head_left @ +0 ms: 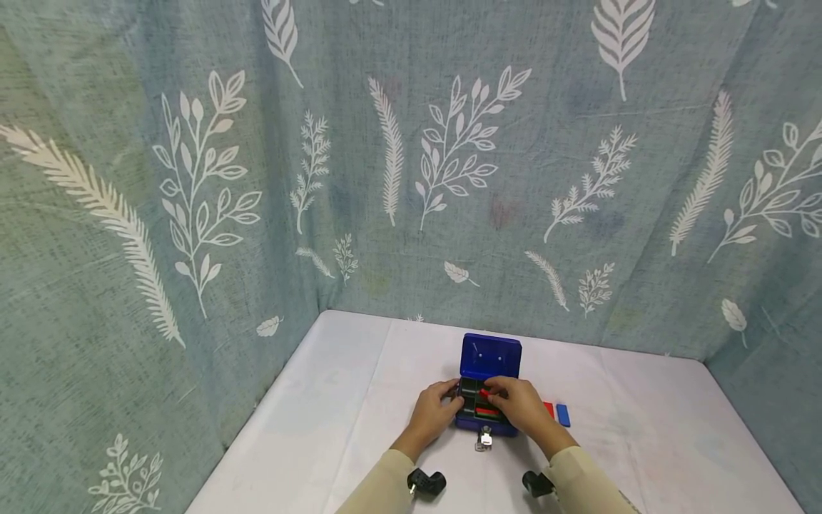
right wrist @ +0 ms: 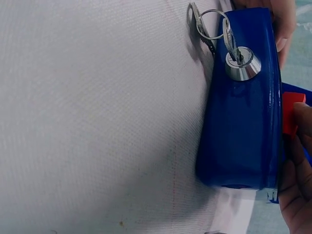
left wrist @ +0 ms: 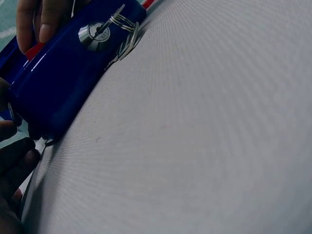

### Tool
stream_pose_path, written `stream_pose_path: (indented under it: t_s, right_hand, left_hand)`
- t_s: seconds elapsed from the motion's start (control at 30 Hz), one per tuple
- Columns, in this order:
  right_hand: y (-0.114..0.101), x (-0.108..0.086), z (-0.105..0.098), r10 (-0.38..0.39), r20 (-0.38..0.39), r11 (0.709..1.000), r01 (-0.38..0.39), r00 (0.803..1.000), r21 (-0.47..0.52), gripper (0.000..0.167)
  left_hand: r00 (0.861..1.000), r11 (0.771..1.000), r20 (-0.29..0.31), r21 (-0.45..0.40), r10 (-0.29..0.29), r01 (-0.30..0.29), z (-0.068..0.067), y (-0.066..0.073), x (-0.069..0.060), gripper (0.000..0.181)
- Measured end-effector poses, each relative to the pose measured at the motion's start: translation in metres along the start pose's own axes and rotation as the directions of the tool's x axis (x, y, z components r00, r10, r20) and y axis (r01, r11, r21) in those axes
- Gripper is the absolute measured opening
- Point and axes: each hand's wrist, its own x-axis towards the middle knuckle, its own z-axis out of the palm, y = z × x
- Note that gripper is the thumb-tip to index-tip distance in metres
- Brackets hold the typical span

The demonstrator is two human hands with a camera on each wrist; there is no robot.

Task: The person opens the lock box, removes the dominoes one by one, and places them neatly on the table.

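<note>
A blue metal cash box stands on the white cloth with its lid raised at the back. Inside it, a black tray is split into compartments, and a red piece lies in the front right one. My left hand grips the box's left side, thumb at the rim and fingers along the outer wall. Above the right compartments, my right hand pinches a red block between thumb and fingers. Keys on a ring hang from the round silver lock at the front.
Right of the box, a red flat piece and a blue block lie on the white-covered table. Leaf-patterned curtains rise behind the table and along its sides.
</note>
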Motion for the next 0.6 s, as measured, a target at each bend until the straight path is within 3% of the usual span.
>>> stream_pose_path:
  t_s: [0.27,0.6]
  right_hand:
    - [-0.0006,-0.0011,-0.0037,-0.020,-0.028,1.000,0.020,0.999,-0.004,0.028]
    - [-0.0006,-0.0024,-0.0074,0.022,-0.062,1.000,-0.021,0.998,0.015,0.029]
  left_hand:
    - [1.000,1.000,-0.001,-0.009,0.003,-0.003,0.0004,-0.0003,0.0003,0.044]
    - [1.000,1.000,0.002,-0.006,0.017,-0.017,-0.0001,-0.0019,0.0004,0.044]
